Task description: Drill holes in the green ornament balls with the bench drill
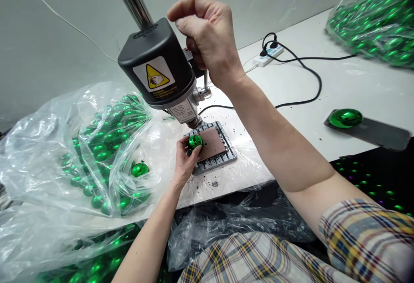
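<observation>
Drill press (152, 67), black-headed with a yellow warning sign (157, 76), stood over a slotted metal base (216, 164) bearing a brown board (215, 145). Just below its chuck (193, 123), at the board's left edge, the left grip (185, 161) pinched a shiny green ball (195, 141) between thumb and fingers. The right grip (211, 37) was raised beside the press's head, fingers curled; whether it clasped anything, I could not tell. Another green ball (345, 118) sat on a dark flat slab (386, 134) at the right of the white surface (304, 132).
</observation>
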